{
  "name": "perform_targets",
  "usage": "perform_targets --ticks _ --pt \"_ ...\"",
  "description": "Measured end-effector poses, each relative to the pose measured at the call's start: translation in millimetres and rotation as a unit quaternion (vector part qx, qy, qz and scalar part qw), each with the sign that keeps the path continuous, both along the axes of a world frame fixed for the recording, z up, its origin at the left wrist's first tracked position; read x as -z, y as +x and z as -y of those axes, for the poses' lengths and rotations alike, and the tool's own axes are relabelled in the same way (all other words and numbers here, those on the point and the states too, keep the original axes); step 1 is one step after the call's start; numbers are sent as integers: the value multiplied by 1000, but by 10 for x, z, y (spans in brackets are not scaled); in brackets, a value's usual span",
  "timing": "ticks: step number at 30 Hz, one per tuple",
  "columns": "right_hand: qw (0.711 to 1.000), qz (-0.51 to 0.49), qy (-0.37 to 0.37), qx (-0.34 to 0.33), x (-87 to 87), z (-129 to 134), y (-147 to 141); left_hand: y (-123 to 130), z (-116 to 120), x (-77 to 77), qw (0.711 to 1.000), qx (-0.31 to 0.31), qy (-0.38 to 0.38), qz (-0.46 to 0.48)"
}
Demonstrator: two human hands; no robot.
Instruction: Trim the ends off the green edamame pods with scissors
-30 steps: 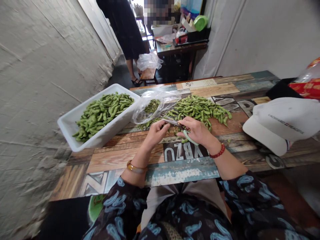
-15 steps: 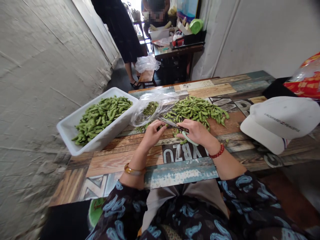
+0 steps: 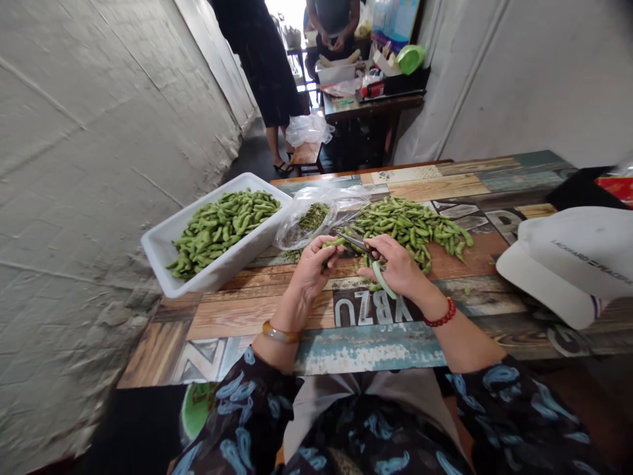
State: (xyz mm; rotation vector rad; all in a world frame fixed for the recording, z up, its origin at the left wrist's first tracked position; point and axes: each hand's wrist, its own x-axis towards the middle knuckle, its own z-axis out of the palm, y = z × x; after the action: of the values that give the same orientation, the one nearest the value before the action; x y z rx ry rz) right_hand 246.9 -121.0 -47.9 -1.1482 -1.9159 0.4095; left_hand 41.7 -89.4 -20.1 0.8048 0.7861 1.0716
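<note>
Between the fingers of my left hand (image 3: 315, 265) is a green edamame pod (image 3: 335, 243), its end pointing toward the blades. My right hand (image 3: 395, 264) grips a pair of scissors (image 3: 380, 274) with pale green handles, the blades pointing left toward the pod. A loose pile of edamame pods (image 3: 403, 221) lies on the table just beyond my right hand. Past my left hand sits a clear plastic bag (image 3: 287, 231) with small green trimmings (image 3: 314, 216) in it. A white plastic tub (image 3: 165, 280) holding many pods stands to the left.
A white cap (image 3: 558, 257) rests on the right of the wood-patterned table (image 3: 366, 349). Walls stand at left and right. Beyond the table are a stool (image 3: 306, 154) with a plastic bag, a second table (image 3: 356, 109) with goods, and two people.
The view has shifted, so the scene sits further right. My left hand has turned more palm-up, and the pod in it now shows clearly beside the scissor blades.
</note>
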Motion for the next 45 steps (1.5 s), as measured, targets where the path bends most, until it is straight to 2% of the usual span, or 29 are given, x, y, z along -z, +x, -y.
perform_targets --ticks 8,21,29,45 --pt "1000 4 7 -11 -11 3 -14 88 69 5 999 30 6 15" --pt "999 8 27 -27 -4 -3 -35 90 67 58 999 29 9 17" --pt "1000 1 8 -22 -15 14 -50 90 72 70 999 24 18 10" --pt "1000 17 10 -20 -39 27 -54 111 84 42 1000 11 16 -2"
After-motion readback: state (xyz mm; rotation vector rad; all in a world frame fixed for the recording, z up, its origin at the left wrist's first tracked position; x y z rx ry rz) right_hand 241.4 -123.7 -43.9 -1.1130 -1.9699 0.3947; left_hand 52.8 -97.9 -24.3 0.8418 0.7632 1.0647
